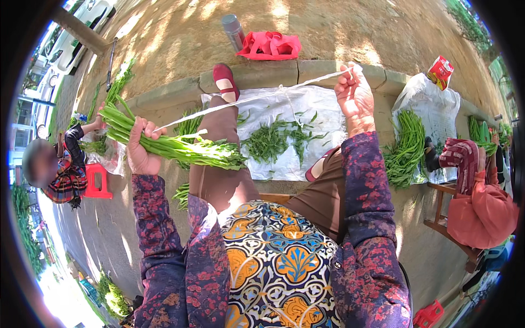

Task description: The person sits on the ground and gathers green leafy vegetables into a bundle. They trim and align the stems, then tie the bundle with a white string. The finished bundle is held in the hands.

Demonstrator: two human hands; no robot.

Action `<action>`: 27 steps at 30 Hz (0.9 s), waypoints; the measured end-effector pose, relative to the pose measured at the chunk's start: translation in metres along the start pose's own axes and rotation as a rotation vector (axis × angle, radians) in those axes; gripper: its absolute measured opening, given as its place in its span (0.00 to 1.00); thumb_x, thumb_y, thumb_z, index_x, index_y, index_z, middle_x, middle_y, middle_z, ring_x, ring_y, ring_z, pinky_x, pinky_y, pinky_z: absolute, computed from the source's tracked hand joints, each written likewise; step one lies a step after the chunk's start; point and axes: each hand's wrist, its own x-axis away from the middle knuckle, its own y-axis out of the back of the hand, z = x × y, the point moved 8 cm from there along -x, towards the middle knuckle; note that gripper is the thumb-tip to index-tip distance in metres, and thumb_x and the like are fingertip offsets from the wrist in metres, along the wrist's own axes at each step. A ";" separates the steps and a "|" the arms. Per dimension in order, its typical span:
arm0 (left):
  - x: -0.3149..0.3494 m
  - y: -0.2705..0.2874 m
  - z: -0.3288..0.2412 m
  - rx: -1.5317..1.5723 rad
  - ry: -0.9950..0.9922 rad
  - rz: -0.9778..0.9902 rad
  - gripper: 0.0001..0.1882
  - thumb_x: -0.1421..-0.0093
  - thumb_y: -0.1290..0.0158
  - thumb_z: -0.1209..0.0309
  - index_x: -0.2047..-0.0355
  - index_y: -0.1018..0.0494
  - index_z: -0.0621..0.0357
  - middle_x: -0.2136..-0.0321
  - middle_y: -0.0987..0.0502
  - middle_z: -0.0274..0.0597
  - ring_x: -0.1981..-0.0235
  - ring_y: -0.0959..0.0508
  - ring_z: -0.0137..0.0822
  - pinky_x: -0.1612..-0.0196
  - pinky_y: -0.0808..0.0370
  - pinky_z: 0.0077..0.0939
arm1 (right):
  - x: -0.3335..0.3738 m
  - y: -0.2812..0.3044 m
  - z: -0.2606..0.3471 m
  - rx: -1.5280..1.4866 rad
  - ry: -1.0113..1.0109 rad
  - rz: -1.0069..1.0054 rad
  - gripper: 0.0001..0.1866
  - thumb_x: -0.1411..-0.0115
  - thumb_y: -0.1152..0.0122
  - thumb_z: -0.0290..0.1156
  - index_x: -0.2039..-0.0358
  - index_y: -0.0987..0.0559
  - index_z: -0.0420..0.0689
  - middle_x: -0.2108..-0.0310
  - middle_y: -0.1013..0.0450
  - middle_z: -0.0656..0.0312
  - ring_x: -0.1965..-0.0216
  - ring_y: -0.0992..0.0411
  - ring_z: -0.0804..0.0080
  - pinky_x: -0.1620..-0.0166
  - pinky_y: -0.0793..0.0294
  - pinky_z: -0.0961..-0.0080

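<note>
My left hand [143, 147] is closed round a bunch of long-stemmed leafy greens [191, 152], held level above my left thigh. The stem ends point left and the leafy ends right. A white string [249, 98] runs taut from the bunch at my left hand up to my raised right hand [355, 101], whose fingers pinch its far end. Whether the string circles the stems is hidden by my left fingers. Below the string, loose green leaves [268, 143] lie scattered on a white plastic sheet [322, 104] between my feet.
More greens [404, 145] lie on another white sheet [432, 104] to the right, near a seated person [481, 213]. A red bag [268, 46] and grey flask [233, 30] stand beyond the kerb [317, 70]. Another person sits left, beside a red stool [98, 180].
</note>
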 end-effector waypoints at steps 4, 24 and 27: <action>0.000 -0.014 -0.001 -0.063 -0.006 -0.006 0.11 0.38 0.50 0.64 0.75 0.36 0.52 0.82 0.34 0.30 0.77 0.31 0.27 0.57 0.30 0.30 | 0.005 -0.013 -0.003 0.089 0.037 0.064 0.11 0.39 0.45 0.33 0.61 0.27 0.40 0.73 0.29 0.63 0.75 0.33 0.76 0.73 0.33 0.78; -0.033 -0.173 0.069 -0.491 0.282 0.266 0.08 0.39 0.49 0.66 0.70 0.33 0.56 0.79 0.32 0.31 0.76 0.30 0.26 0.69 0.30 0.20 | 0.103 -0.149 -0.099 1.096 -0.232 0.857 0.20 0.40 0.42 0.39 0.55 0.25 0.36 0.81 0.38 0.74 0.79 0.42 0.88 0.76 0.41 0.87; -0.041 -0.188 0.077 -0.579 0.313 0.305 0.09 0.41 0.47 0.64 0.69 0.31 0.56 0.78 0.30 0.31 0.76 0.29 0.24 0.72 0.30 0.19 | 0.105 -0.143 -0.110 1.242 -0.243 0.907 0.15 0.44 0.37 0.39 0.66 0.21 0.38 0.79 0.33 0.74 0.78 0.39 0.89 0.74 0.38 0.86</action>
